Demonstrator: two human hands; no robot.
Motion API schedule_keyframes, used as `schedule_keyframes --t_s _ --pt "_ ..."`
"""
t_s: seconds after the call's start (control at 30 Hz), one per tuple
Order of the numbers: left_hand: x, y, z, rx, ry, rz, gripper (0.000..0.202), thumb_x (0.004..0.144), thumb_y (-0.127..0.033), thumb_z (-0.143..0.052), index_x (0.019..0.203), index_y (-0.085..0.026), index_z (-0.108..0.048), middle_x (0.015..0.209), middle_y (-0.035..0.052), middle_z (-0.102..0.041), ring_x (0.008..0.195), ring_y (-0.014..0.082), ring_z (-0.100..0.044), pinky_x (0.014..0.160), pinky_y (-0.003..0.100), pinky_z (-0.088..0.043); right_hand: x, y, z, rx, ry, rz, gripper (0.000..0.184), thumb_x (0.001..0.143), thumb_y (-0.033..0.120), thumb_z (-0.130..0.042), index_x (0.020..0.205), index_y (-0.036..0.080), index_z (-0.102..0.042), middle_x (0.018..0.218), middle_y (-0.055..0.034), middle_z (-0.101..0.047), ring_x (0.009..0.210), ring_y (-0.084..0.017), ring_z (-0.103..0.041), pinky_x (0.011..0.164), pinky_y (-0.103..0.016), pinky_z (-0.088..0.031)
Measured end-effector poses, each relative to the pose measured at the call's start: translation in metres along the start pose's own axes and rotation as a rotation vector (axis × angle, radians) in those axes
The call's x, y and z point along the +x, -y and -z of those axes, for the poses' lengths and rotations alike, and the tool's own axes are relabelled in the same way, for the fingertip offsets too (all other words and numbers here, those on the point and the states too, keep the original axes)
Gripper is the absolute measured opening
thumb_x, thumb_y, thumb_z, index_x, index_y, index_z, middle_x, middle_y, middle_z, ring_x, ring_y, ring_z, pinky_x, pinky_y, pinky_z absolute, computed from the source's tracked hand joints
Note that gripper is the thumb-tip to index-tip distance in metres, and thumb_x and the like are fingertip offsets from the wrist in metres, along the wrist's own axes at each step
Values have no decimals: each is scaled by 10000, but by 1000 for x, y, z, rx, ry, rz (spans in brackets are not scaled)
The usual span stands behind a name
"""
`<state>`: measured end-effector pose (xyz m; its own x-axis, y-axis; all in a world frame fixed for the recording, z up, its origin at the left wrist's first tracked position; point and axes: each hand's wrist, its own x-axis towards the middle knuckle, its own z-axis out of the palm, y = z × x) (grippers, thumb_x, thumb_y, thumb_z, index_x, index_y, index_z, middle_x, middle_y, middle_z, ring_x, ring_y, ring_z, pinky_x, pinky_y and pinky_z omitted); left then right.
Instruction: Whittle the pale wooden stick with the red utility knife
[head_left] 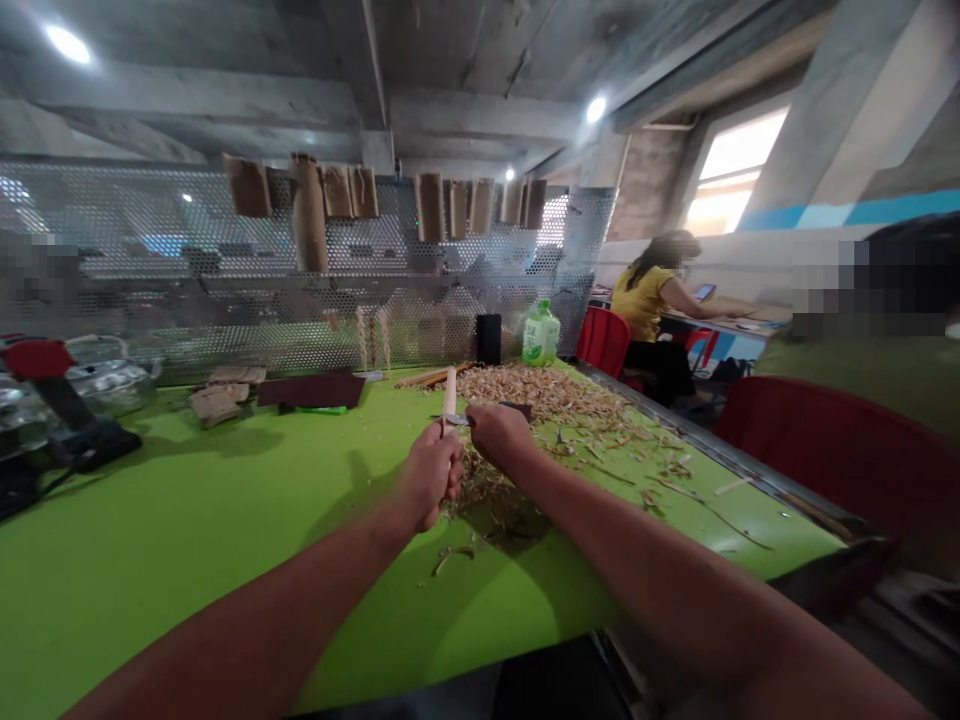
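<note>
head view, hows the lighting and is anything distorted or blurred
Head view: the window is blown out by glare, the wide lens curves the green table and ceiling beams, the left hand and right hand cast shadows, and patches at the edges are pixelated.

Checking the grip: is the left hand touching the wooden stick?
Touching: the head view shows the left hand closed around the wooden stick, which rises from its fist.

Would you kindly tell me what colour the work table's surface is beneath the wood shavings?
The tabletop is bright lime green, shown best in the head view.
</note>
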<state>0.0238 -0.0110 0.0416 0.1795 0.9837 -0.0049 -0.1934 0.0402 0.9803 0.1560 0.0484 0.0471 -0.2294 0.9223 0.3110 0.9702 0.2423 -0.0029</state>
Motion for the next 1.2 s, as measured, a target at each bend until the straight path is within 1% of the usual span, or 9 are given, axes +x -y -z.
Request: schedule_keyframes --t_s 0.13,0.23,0.4,0.43,0.5,0.63,0.77,1.0,1.2 --pt "-6 -4 -4 33 -17 26 72 895 -277 -485 935 -217 -480 532 -91 -384 354 55 -270 339 179 -202 3 -4 -1 33 -45 -11 293 949 253 -407 995 229 -695 949 -73 -736 877 -194 -658 745 -258 -420" --pt "-22 -3 -11 75 6 64 143 927 -294 -456 1026 -201 -498 537 -83 -395 369 63 -281 337 183 -226 9 -20 0 42 -55 -92 317 949 235 -388 1022 215 -696 954 -93 -735 871 -208 -664 737 -271 -427" --pt "-44 6 -25 53 274 47 335 917 -389 -520 1206 -225 -481 621 -76 -460 379 60 -300 333 187 -281 20 -54 -1 123 -46 -338 344 935 289 -420 1093 191 -710 1025 -136 -730 927 -251 -673 725 -279 -447" --pt "-43 7 -23 45 273 39 332 918 -380 -516 1207 -220 -484 624 -75 -462 383 61 -310 338 186 -292 21 -57 -2 137 -51 -360 351 932 286 -419 1104 188 -709 1031 -139 -729 928 -255 -673 728 -286 -450" --pt "-32 7 -16 47 183 34 274 928 -337 -482 1164 -200 -501 605 -75 -450 394 67 -337 353 180 -314 23 -55 -6 149 -74 -371 362 920 248 -410 1121 189 -705 1027 -139 -731 916 -251 -671 737 -296 -448" --pt "-1 5 7 16 -15 -1 170 922 -324 -459 1018 -195 -516 603 -70 -450 394 60 -342 351 167 -289 22 -38 -13 175 -59 -293 360 882 213 -438 1118 214 -710 1018 -112 -736 913 -231 -667 723 -270 -424" --pt "9 4 14 53 -27 -14 185 875 -379 -532 859 -202 -478 554 -84 -409 369 51 -314 339 166 -260 15 -24 -13 204 -69 -184 384 895 232 -432 1182 235 -687 1040 -84 -737 919 -201 -659 723 -237 -404" --pt "6 5 12 89 6 -54 241 833 -298 -555 1047 -217 -478 556 -109 -396 362 52 -311 335 155 -251 0 0 0 129 3 22 322 935 305 -416 1064 258 -708 943 -68 -746 848 -184 -664 680 -232 -385" --pt "2 0 5 212 -81 -77 249 842 -295 -552 1072 -209 -515 536 -110 -369 351 57 -308 348 170 -247 -2 1 1 29 1 32 304 952 276 -399 1021 236 -693 936 -84 -738 864 -194 -672 698 -245 -400"
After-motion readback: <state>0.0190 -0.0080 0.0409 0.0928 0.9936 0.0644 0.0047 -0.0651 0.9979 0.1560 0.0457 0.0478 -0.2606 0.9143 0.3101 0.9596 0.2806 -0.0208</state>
